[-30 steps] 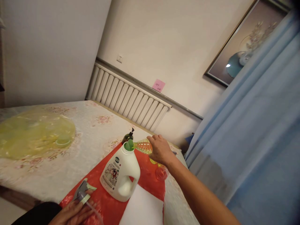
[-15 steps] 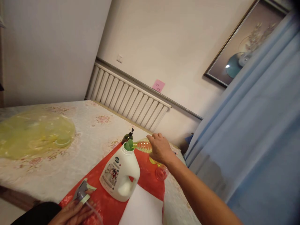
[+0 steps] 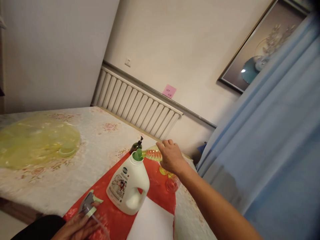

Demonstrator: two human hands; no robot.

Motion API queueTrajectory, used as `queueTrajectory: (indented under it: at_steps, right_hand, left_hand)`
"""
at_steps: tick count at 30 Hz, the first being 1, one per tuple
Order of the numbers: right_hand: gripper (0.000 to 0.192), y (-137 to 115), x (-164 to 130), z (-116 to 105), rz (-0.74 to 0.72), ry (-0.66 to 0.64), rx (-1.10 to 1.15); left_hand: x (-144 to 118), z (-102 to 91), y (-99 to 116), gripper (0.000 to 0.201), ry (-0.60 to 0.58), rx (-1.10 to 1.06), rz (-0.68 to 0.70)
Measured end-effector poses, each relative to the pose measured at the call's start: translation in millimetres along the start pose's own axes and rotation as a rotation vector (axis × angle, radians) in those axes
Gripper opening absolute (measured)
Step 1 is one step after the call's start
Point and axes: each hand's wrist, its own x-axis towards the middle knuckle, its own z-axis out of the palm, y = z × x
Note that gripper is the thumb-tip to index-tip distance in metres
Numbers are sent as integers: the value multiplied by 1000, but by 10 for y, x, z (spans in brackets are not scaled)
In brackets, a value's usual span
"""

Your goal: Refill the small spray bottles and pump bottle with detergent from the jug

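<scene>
A white detergent jug [image 3: 128, 186] stands on a red plastic sheet [image 3: 155, 190], with a green funnel [image 3: 137, 154] in its mouth. My right hand [image 3: 171, 158] grips a clear ribbed bottle [image 3: 152, 155] tipped sideways, its mouth at the funnel. At the bottom left, my left hand [image 3: 78, 226] holds a grey and pale green spray trigger head [image 3: 88, 203] with a thin tube hanging from it.
A dark pump bottle [image 3: 136, 145] stands behind the jug. A small clear pink cup [image 3: 172, 184] sits under my right wrist. A white sheet [image 3: 151, 221] lies in front of the jug. A yellow plastic bag [image 3: 37, 141] lies far left. Blue curtain [image 3: 275, 150] hangs at right.
My right hand has lifted slightly and tipped the clear bottle's base a little higher at the funnel. The left hand and the jug have not moved.
</scene>
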Motion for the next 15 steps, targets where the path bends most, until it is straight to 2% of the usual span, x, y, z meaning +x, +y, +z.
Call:
queueTrajectory:
  at_steps: [3,5,12,15]
  right_hand:
    - [58,-12,17,-33,-7,11,-23]
    - [58,-19,30,-50,-10,19,-35]
    - [58,-38,64,-98,-26,22,-65]
    - [58,-48,75,-108,-34,36,-75]
  left_hand:
    - [-6,19,6,76,7,0,-3]
    - [-10,29,9,80,5,-8,-3]
    - [3,24,5,65,-10,-17,-4]
    - [1,26,7,67,2,-17,-6]
